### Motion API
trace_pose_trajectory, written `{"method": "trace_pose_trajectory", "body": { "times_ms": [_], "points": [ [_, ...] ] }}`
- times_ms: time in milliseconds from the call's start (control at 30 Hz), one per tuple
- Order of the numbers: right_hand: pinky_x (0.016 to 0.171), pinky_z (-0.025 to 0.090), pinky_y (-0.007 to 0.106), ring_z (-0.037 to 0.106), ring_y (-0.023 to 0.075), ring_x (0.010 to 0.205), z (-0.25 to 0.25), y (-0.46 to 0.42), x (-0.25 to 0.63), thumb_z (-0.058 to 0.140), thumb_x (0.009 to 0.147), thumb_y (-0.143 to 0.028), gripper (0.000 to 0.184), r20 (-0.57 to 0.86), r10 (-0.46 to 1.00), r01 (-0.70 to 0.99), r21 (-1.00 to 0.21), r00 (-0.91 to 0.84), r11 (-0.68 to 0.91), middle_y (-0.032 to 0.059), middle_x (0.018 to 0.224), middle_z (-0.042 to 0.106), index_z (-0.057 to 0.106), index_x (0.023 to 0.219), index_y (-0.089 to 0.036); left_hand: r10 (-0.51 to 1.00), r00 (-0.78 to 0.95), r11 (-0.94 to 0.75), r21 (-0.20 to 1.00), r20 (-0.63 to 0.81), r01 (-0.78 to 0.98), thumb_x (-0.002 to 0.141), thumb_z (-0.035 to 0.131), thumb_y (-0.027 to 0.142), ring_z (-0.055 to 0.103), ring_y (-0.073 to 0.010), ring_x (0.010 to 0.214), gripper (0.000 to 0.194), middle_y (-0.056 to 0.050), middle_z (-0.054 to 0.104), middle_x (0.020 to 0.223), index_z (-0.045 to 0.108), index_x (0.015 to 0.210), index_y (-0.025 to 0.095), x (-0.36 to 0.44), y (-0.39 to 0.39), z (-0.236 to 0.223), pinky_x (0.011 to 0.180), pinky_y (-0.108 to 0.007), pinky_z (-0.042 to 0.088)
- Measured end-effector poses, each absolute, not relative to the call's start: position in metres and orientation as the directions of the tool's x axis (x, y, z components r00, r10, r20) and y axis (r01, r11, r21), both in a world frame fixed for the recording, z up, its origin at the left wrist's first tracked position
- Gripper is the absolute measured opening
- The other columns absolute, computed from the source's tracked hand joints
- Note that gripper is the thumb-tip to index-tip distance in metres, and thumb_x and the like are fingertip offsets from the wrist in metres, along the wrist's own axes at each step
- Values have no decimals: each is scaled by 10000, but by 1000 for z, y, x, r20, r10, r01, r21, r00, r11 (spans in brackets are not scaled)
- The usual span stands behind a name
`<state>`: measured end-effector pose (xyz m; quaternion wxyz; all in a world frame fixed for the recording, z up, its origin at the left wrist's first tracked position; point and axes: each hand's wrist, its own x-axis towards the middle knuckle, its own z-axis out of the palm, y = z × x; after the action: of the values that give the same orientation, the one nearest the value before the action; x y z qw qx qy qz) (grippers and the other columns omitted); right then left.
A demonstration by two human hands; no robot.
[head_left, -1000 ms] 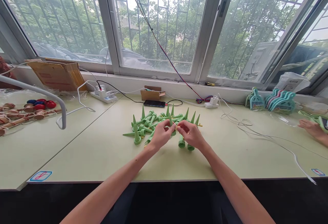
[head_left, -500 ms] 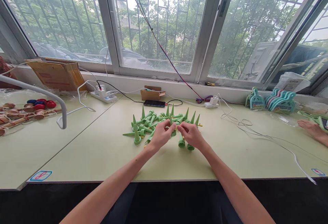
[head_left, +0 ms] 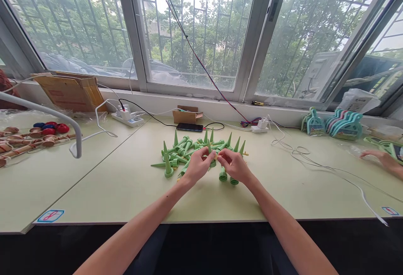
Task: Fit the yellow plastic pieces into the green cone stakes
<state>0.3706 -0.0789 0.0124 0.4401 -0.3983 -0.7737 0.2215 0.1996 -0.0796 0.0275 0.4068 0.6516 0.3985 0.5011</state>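
Note:
My left hand [head_left: 199, 164] is closed round a green plastic watering spike [head_left: 210, 146], whose pointed tip rises above the fingers. The fingertips of my right hand [head_left: 234, 164] are pinched against the same spot, at a small yellow piece [head_left: 216, 156] on the spike's side. Most of that piece is hidden by the fingers. Around both hands lies a pile of similar green spikes [head_left: 180, 150], some standing point up, others on their sides. Below my right hand are two hollow green caps [head_left: 223, 176] with their round ends facing me.
Behind the pile are a black phone [head_left: 189, 127] and a small cardboard box [head_left: 188, 116]. White cables [head_left: 315, 163] cross the table on the right, near another person's hand [head_left: 382, 160] and teal hangers [head_left: 344, 124]. A white metal bar [head_left: 53, 113] juts in at left, by wooden toys [head_left: 48, 140].
My hands stay almost in place, with only slight finger movement at the yellow piece. At far right the other person's hand has shifted a little left.

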Motion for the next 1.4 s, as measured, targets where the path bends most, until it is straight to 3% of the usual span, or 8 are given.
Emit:
{"method": "trace_pose_trajectory", "body": {
  "times_ms": [467,800,1400],
  "points": [
    [503,304,250,383,105,483,13,-78,371,445,973,-488,444,480,834,501,-669,-273,549,-41,506,416,519,656,-187,928,204,-337,935,311,111,822,598,572,337,-60,474,460,57,343,582,433,647,179,200,-80,27,419,-200,306],
    [513,327,253,409,116,498,11,-79,372,504,954,-421,237,494,815,426,-695,-304,580,-45,562,483,562,890,-200,928,180,-351,929,327,119,846,583,532,349,-60,475,440,56,351,589,422,639,178,200,-78,26,431,-202,325],
    [507,285,253,364,103,488,8,-75,372,438,979,-485,472,481,831,505,-662,-281,554,-41,496,402,450,609,-194,920,203,-366,919,335,144,844,579,544,355,-70,508,434,46,346,606,456,653,174,200,-79,25,426,-191,315]
  ]
}}
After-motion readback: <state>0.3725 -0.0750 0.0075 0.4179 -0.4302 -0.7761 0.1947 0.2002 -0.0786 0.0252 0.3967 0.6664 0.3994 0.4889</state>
